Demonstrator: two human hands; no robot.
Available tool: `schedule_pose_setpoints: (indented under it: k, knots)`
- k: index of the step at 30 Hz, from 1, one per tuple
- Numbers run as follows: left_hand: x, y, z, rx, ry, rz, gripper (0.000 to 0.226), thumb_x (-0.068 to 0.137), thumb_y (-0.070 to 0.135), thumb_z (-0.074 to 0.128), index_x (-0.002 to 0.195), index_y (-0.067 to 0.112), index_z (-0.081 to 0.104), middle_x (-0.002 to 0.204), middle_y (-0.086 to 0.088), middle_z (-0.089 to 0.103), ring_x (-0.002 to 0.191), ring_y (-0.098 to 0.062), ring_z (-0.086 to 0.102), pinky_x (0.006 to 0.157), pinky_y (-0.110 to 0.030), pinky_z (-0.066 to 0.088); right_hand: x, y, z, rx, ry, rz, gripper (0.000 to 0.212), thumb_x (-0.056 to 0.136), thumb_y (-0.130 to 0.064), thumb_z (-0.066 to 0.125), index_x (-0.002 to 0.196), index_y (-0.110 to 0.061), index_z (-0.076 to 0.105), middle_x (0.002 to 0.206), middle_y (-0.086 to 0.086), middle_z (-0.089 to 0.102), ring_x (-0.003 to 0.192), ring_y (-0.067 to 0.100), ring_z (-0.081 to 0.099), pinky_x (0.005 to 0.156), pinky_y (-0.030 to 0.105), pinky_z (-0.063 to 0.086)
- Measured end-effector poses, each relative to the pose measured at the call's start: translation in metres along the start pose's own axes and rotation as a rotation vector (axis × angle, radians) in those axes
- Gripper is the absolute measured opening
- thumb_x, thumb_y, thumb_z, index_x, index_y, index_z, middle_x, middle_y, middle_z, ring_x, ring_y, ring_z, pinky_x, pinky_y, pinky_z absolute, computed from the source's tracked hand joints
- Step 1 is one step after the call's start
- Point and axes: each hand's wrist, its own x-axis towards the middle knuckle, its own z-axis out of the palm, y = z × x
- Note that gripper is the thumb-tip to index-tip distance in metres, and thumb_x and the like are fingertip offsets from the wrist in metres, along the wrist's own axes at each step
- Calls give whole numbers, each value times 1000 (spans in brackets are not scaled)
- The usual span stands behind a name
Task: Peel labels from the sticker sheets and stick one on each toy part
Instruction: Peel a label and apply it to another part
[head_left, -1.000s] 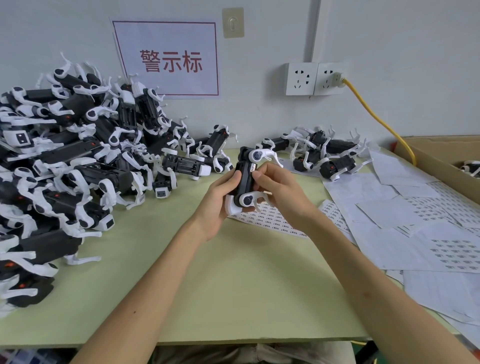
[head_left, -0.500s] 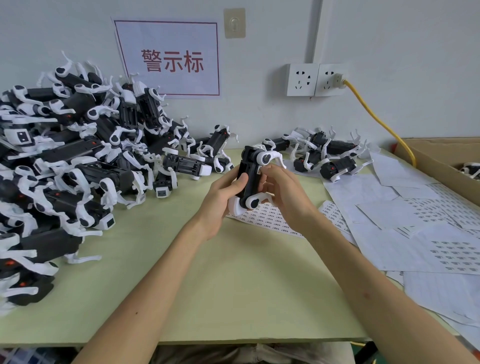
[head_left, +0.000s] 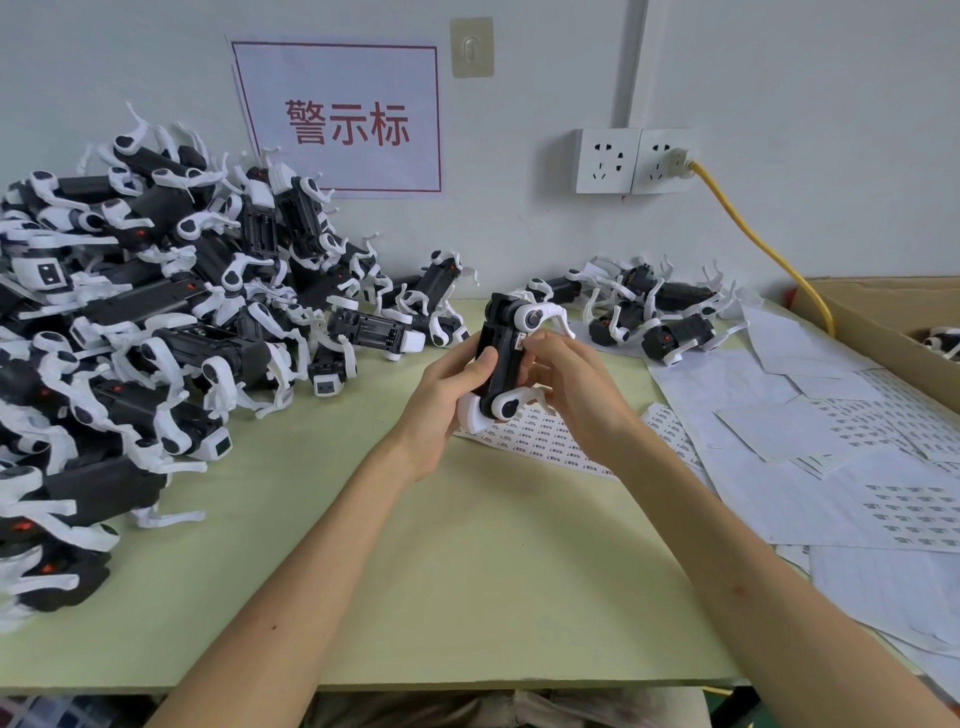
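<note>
Holding the toy part (head_left: 500, 364) upright above the desk (head_left: 467, 571), the left hand (head_left: 447, 397) grips it steady so the right hand (head_left: 571, 387), pinching it too, presses a small label (head_left: 519, 343) on (the sticker sheet (head_left: 543, 439) lies just underneath).

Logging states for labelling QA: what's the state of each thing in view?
toy part: upright, in both hands
left hand: grips the toy part
right hand: holds the toy part, fingertips on its side
sticker sheet: flat, labels remaining
toy pile: heaped, left
yellow cable: plugged in
</note>
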Motion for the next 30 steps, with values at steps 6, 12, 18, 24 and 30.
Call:
schedule_pose_setpoints:
  k: [6, 12, 18, 24, 30]
  knots:
    - [0, -1, -1, -15, 0, -6, 40, 98, 42, 58, 133, 25, 66, 130, -7, 71, 124, -24, 65, 102, -39, 47, -1, 0, -1, -27, -11, -10, 18, 85, -28, 56, 70, -18, 56, 71, 3, 56, 66, 18, 51, 63, 31, 36]
    - [1, -2, 0, -37, -21, 16, 33, 98, 38, 59, 127, 26, 70, 128, -6, 71, 120, -21, 67, 100, -34, 49, 0, 0, -2, 42, -2, 11, 23, 87, -34, 58, 69, -19, 57, 69, 0, 55, 69, 20, 50, 69, 36, 35]
    - [1, -2, -3, -10, -15, 21, 39, 99, 41, 58, 131, 21, 67, 122, -4, 73, 114, -20, 68, 96, -36, 50, -2, -2, -1, 5, -24, -7, 20, 85, -30, 59, 70, -17, 55, 70, 3, 56, 67, 19, 50, 62, 30, 36]
    - [1, -1, -4, 1, -2, 4, 39, 97, 44, 59, 127, 21, 68, 117, -3, 74, 109, -19, 68, 91, -36, 50, -3, -4, 0, 15, -38, -3, 18, 84, -26, 60, 70, -17, 54, 70, 4, 55, 66, 17, 49, 58, 25, 36]
    - [2, -3, -4, -36, 16, -16, 40, 96, 43, 60, 125, 16, 69, 113, -5, 75, 106, -21, 69, 89, -36, 50, -3, -5, 1, 10, -28, 3, 18, 83, -23, 61, 67, -17, 55, 68, 3, 55, 64, 16, 48, 59, 26, 36]
